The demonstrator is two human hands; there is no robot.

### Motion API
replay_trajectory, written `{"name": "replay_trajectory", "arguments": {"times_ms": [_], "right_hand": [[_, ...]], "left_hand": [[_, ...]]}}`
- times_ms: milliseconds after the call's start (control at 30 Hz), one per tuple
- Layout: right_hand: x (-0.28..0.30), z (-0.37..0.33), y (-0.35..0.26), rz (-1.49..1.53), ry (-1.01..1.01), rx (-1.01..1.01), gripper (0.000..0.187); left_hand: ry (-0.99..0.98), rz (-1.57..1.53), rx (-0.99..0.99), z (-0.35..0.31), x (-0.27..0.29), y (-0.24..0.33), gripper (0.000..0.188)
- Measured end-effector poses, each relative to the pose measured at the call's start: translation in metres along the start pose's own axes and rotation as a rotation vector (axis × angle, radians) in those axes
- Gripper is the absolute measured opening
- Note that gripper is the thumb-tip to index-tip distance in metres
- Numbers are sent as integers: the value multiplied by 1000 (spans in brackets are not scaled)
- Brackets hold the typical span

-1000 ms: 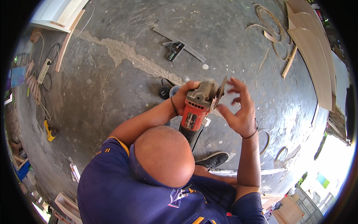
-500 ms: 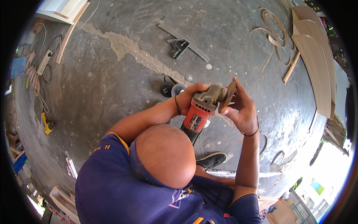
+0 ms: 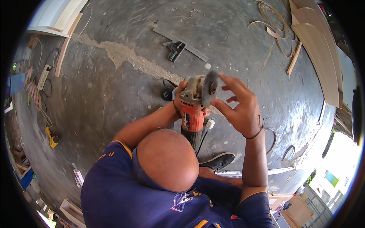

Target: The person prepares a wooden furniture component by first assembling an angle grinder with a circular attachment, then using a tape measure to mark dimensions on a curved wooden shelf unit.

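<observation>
Grinder (image 3: 193, 121) upright at the centre of the frame, its head toward the top, gripped by your left hand (image 3: 178, 99), which wraps the casing from the left with the thumb up near the top. Your right hand (image 3: 242, 109), just right of centre, is spread, thumb and forefinger arched apart at the lower and upper edges of the disc (image 3: 206, 93); you cannot tell from this angle whether both tips press on it. As far as the frame shows, the disc is already on the grinder's head, with what looks like a nut (image 3: 213, 88) at its middle. How tightly it sits cannot be told, so whether any fastening is left stays open. With your fingers so close and the disc's outline crisp, it appears not to be running. A white plug (image 3: 210, 123) lies loose below and right of the head, well apart from the power strip (image 3: 44, 77) at the left. The grinder's body is red, its head a worn, dusty grey, its lower end black. The disc is dark grey, thin and round, tilted so that its outer face shows to the right.
</observation>
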State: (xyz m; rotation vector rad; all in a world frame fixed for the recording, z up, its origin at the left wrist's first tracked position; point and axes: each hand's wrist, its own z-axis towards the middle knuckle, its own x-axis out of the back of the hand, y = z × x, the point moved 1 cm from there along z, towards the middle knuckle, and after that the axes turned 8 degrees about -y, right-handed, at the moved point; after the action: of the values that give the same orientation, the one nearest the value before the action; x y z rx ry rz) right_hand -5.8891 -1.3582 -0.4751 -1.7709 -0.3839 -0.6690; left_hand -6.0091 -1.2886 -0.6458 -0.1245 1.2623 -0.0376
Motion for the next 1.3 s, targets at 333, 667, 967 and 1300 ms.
{"name": "replay_trajectory", "arguments": {"times_ms": [333,667,967,1300], "right_hand": [[-17,5,12,-173,111,151,20],[-10,3,23,-258,90,7,26],[0,2,26,-250,-44,75,24],[-17,-2,47,-133,68,9,31]], "left_hand": [[-103,64,3,0,6,-1,75],[101,148,46,1,-10,-1,73],[83,221,110,0,-6,0,77],[199,195,84,6,-15,2,66]]}}
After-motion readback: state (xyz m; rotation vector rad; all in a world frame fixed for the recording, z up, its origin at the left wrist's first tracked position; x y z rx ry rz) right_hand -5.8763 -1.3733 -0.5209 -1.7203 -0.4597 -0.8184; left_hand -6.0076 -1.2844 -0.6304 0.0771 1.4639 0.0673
